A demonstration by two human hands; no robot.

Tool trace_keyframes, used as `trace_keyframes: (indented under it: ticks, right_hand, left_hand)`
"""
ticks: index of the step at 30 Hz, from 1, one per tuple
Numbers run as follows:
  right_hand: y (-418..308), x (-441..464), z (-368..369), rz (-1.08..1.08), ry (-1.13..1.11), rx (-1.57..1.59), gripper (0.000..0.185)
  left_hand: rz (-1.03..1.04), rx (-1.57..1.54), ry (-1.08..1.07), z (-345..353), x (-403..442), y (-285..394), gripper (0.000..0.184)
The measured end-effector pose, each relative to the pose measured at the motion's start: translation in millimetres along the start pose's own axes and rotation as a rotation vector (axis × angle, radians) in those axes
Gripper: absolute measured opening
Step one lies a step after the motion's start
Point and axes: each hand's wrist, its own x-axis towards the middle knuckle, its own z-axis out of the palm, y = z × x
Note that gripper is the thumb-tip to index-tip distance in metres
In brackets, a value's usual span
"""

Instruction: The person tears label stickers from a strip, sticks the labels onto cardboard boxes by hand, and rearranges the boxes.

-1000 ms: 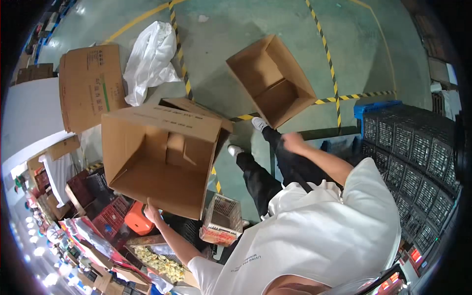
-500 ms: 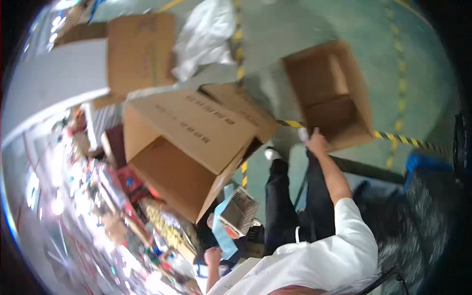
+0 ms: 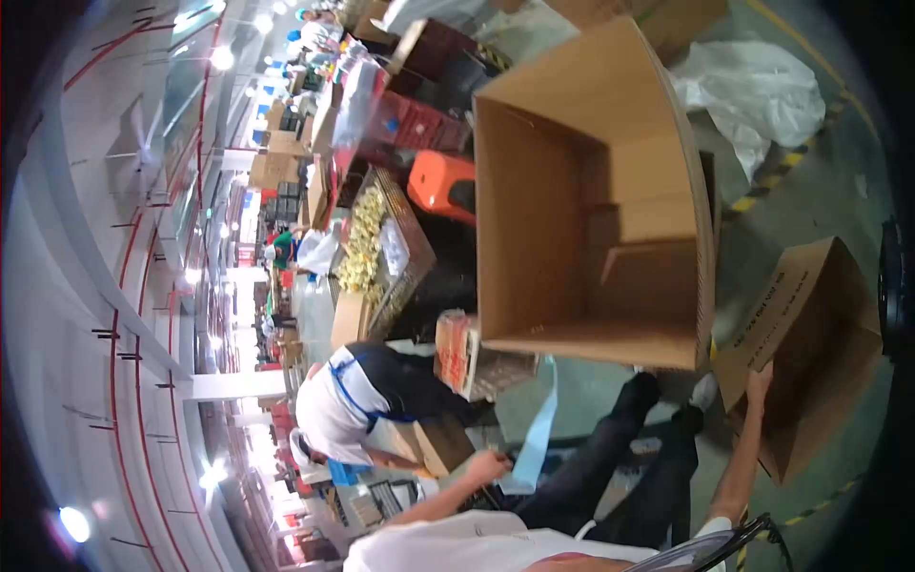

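Observation:
At the right, my right hand (image 3: 760,381) is closed on the edge of an open cardboard box (image 3: 777,319) with dark printing on its side. My left hand (image 3: 488,465) is closed, with a long light blue strip (image 3: 534,439) hanging beside it and apparently held; the exact grip is blurred. Ahead of me a large cardboard box (image 3: 543,219) lies with its open side facing me, its inside visible. Neither hand touches that large box.
A bending co-worker (image 3: 334,400) in white with blue straps is at my left, near a small carton (image 3: 443,443). A crate (image 3: 496,367), an orange stool (image 3: 443,183), a tray of yellowish items (image 3: 362,243) and a plastic sheet (image 3: 753,95) stand around.
My view has swung left and up, bringing the co-worker and hall into sight. The box in my right hand has turned, now showing its printed side. The light blue strip stays by my left hand.

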Motion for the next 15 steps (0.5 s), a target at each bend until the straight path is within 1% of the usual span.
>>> trace_keyframes:
  ticks: [1, 2, 3, 4, 5, 6, 7, 8, 9, 10, 11, 12, 13, 14, 15]
  right_hand:
    - [-9, 14, 16, -0.022, 0.008, 0.021, 0.048]
    - [-8, 24, 29, -0.044, 0.025, -0.021, 0.045]
    - [-14, 36, 40, -0.07, 0.049, -0.059, 0.044]
    - [-18, 52, 54, -0.093, 0.062, -0.038, 0.044]
    - [-19, 68, 65, -0.115, -0.027, -0.148, 0.044]
    - [-16, 85, 77, -0.133, -0.112, -0.261, 0.044]
    - [2, 111, 91, -0.085, -0.26, -0.386, 0.046]
    - [53, 155, 115, -0.101, -0.244, -0.371, 0.046]
    - [96, 196, 138, -0.064, -0.29, -0.467, 0.059]
    - [132, 211, 162, -0.097, -0.25, -0.457, 0.054]
    - [149, 213, 173, -0.129, -0.209, -0.449, 0.05]
    - [135, 195, 171, 0.272, -0.356, 0.181, 0.05]
    - [123, 183, 159, 0.21, -0.481, 0.233, 0.048]
    - [113, 168, 140, 0.15, -0.607, 0.278, 0.046]
    - [91, 139, 121, 0.164, -0.596, 0.396, 0.043]
  left_hand:
    - [0.064, 0.03, -0.062, 15, 16, -16, 0.032]
    - [0.037, 0.036, -0.092, 21, 18, -12, 0.032]
    - [0.027, 0.046, -0.093, 23, 18, -8, 0.032]
    - [0.079, 0.111, -0.061, 21, 17, -5, 0.032]
    - [0.09, 0.03, -0.021, 22, 18, -6, 0.032]
    - [0.171, 0.025, 0.016, 18, 18, -5, 0.032]
    - [0.194, -0.034, 0.027, 10, 15, 0, 0.033]
    - [0.205, -0.067, 0.009, 4, 13, 3, 0.033]
    - [0.265, -0.071, 0.009, -6, 11, 9, 0.033]
    - [0.323, -0.074, 0.003, -17, 3, 17, 0.033]
    - [0.337, -0.007, 0.042, -27, -9, 32, 0.032]
    - [0.406, -0.008, 0.037, -36, -19, 43, 0.032]
    - [0.477, -0.012, 0.03, -44, -25, 53, 0.032]
    - [0.481, -0.01, 0.012, -46, -27, 66, 0.031]
    - [0.502, -0.015, 0.016, -56, -37, 83, 0.031]
